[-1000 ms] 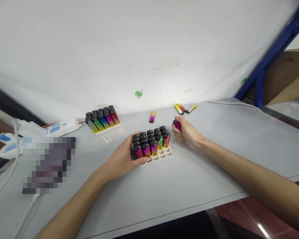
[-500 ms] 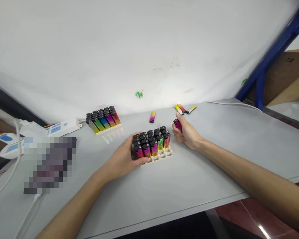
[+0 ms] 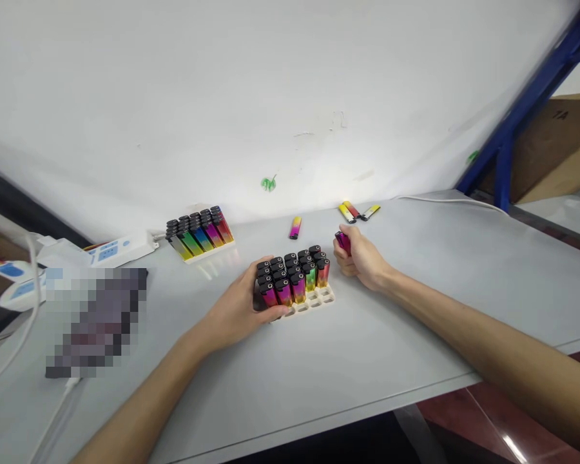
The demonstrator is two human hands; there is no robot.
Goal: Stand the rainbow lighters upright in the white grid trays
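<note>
Several coloured lighters (image 3: 283, 293) with black tops stand upright in a cream slotted tray (image 3: 325, 296), whose front-right slots are bare. My left hand (image 3: 239, 303) grips the tray's left end, its thumb along the front edge and its fingers round the far side. To the right of the tray, my right hand (image 3: 362, 258) is closed in a fist round a magenta lighter (image 3: 343, 242), held above the table with the thumb over its top. Most of that lighter is hidden by the fingers.
Behind stands a second full lighter tray (image 3: 207, 252). One pink-yellow lighter (image 3: 296, 227) lies near the wall, and several loose lighters (image 3: 352, 210) lie farther right. At left are a power strip (image 3: 109, 253), a pixelated dark object (image 3: 101, 322) and white cables (image 3: 36, 290).
The right thumb has come down slightly over the top of the magenta lighter. My left hand and the tray stay in place.
</note>
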